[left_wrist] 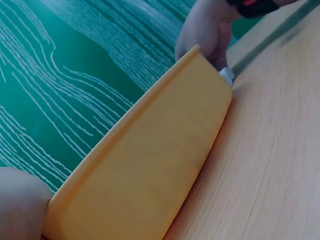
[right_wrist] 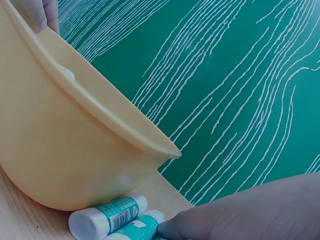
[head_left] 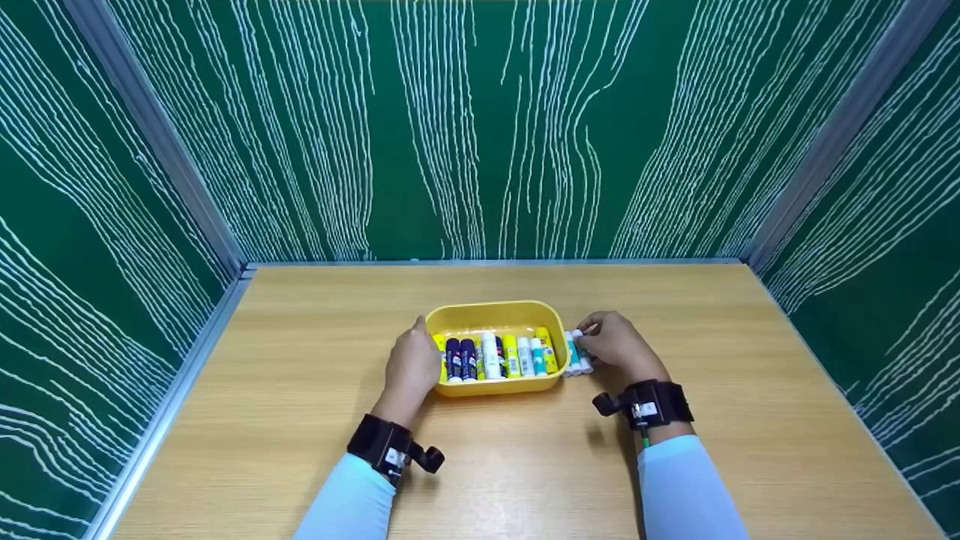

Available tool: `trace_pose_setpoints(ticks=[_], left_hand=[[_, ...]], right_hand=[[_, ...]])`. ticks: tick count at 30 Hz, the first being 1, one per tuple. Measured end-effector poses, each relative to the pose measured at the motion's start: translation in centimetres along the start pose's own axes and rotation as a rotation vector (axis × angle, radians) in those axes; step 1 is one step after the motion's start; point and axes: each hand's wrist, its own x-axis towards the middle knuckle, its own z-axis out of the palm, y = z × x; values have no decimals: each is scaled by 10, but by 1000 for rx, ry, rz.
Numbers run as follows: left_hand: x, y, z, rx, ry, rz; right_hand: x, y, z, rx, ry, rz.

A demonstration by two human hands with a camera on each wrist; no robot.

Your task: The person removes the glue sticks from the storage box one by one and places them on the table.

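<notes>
A yellow plastic basket [head_left: 499, 387] stands on the table holding a row of glue sticks [head_left: 490, 355], some dark blue, some yellow, some white and teal. My left hand [head_left: 414, 358] grips its left end at the rim; in the left wrist view part of that hand [left_wrist: 22, 205] shows at the basket's near corner. Against the right end of the basket, white and teal glue sticks [right_wrist: 120, 216] lie side by side on the table. My right hand [head_left: 619, 346] has its thumb and fingers curled at the outermost of these, pinching it near its far end.
The wooden table [head_left: 510, 465] extends around the basket on all sides. Green panels [head_left: 495, 135] with white wavy lines rise at the back, left and right, framed by grey metal posts [head_left: 150, 120].
</notes>
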Motion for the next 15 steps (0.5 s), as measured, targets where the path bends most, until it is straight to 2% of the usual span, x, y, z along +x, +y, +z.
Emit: trace_pose_setpoints(ticks=[7,15], left_hand=[[1,-1,0,-14,4,9],[2,-1,1,16,21,13]], right_hand=[[-2,-1,0,-9,6,-4],[1,2,2,-19,5,-26]])
